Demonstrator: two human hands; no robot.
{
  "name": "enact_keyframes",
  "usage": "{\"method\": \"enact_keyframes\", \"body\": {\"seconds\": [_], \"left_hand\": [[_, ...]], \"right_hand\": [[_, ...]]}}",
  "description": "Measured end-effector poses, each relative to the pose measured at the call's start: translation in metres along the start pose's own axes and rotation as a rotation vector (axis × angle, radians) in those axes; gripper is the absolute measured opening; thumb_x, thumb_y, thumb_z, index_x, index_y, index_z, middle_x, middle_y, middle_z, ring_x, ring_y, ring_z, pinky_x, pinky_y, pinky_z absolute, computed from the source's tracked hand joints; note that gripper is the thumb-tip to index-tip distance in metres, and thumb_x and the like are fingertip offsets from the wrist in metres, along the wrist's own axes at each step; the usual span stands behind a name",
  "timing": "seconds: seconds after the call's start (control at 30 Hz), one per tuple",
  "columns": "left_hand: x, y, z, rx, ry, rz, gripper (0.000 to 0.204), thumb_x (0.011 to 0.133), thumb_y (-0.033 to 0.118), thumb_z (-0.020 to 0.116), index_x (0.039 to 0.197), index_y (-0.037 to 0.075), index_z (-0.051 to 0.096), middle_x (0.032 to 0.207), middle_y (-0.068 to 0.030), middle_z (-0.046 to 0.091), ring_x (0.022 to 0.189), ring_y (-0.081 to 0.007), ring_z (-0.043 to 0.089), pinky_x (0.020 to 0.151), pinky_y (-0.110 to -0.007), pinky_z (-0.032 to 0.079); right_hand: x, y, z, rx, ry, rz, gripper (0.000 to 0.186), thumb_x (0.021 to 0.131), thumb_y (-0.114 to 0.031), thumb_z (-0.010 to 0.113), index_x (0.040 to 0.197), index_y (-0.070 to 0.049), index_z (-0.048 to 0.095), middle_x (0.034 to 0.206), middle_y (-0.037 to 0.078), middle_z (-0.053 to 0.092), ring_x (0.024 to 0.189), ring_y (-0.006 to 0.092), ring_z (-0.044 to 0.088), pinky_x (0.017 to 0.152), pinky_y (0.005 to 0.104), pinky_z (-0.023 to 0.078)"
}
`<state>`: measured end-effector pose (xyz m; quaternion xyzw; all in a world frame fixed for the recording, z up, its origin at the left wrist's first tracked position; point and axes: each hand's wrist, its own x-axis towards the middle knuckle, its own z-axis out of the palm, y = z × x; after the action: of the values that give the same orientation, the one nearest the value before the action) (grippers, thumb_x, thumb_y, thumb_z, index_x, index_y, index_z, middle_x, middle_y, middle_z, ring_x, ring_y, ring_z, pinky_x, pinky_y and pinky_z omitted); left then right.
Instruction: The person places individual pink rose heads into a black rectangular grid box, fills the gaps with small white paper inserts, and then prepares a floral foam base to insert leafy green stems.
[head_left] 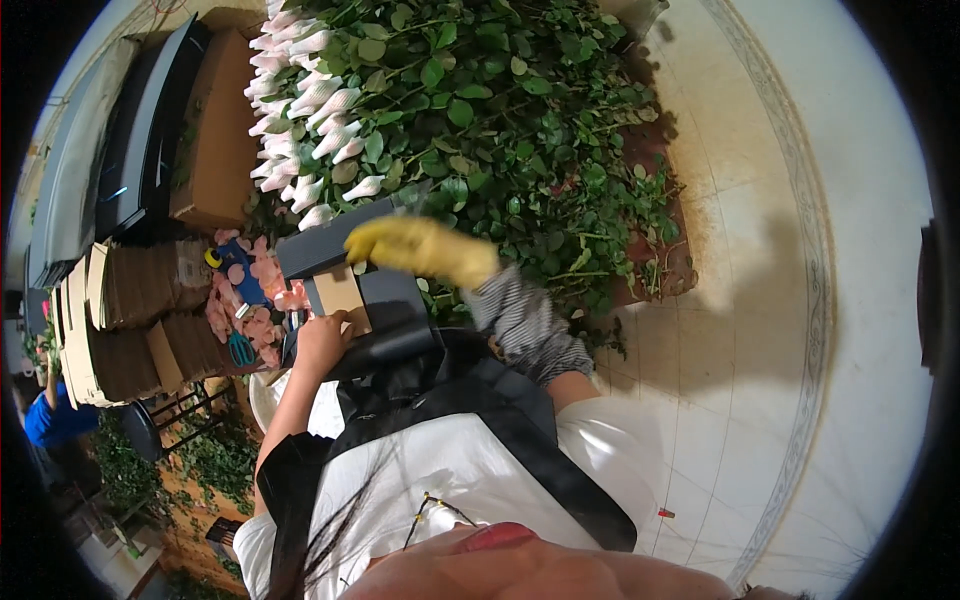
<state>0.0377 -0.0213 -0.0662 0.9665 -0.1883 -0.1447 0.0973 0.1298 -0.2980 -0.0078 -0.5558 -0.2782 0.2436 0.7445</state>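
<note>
My bare left hand (322, 345) grips the lower edge of a tan piece of cardboard (343, 296), which lies on a dark box-like surface (392, 300) close to my body. My right hand (425, 250), in a yellow glove with a striped sleeve, hovers just above the cardboard's far end. Motion blurs its fingers, so their grip is unclear. Beside it stands a dark ribbed block (330, 240). Beyond lies a large pile of leafy rose stems (500, 130), their pale pink heads wrapped in white sleeves (315, 100) at the left end.
Stacks of folded cardboard (140, 290) stand at the left, with loose pink petals (265, 270), teal-handled scissors (241, 349) and a yellow tape roll (212, 258) alongside. A brown carton (215, 130) is behind them. A person in blue (55, 415) is at far left. Tiled floor (740, 300) lies right.
</note>
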Motion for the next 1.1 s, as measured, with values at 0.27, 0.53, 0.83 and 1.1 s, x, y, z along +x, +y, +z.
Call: {"method": "enact_keyframes", "body": {"seconds": [0.27,0.53,0.83,1.1], "left_hand": [[0.01,0.018,-0.007,-0.003,0.036,0.029,0.024,0.091,0.032,0.064,0.1,0.01,0.07,0.07,-0.0162,0.069,0.065,-0.034,0.069,0.06,-0.043,0.056],[0.005,0.011,-0.005,0.024,0.045,0.077,0.028,0.089,0.029,0.065,0.108,0.008,0.067,0.073,-0.0158,0.068,0.065,-0.0338,0.069,0.06,-0.043,0.056],[0.032,-0.024,0.005,-0.528,-0.21,0.053,0.05,0.094,0.03,0.068,0.131,0.001,0.051,0.121,-0.0208,0.052,0.111,-0.035,0.058,0.096,-0.042,0.047],[0.032,-0.071,0.013,-1.133,-0.414,-0.105,0.061,0.103,0.054,0.042,0.135,0.004,0.053,0.121,-0.0156,0.055,0.105,-0.0266,0.06,0.091,-0.037,0.047]], "right_hand": [[-0.015,-0.029,-0.228,-2.071,0.453,0.453,0.023,0.086,-0.015,0.059,0.105,-0.012,0.072,0.106,0.008,0.071,0.106,0.026,0.061,0.098,0.0411,0.044],[0.006,-0.101,-0.146,-0.831,0.869,-0.338,0.026,0.079,-0.009,0.067,0.105,-0.007,0.069,0.107,0.012,0.069,0.106,0.0278,0.063,0.086,0.0363,0.052],[-0.102,-0.098,-0.195,-1.752,0.656,-0.116,0.02,0.085,-0.006,0.06,0.098,-0.007,0.074,0.102,0.01,0.073,0.099,0.0276,0.069,0.087,0.0387,0.056],[-0.135,-0.083,-0.041,-0.868,0.692,0.176,0.021,0.08,-0.003,0.061,0.097,-0.009,0.072,0.088,0.011,0.071,0.086,0.0267,0.069,0.074,0.0359,0.055]]}}
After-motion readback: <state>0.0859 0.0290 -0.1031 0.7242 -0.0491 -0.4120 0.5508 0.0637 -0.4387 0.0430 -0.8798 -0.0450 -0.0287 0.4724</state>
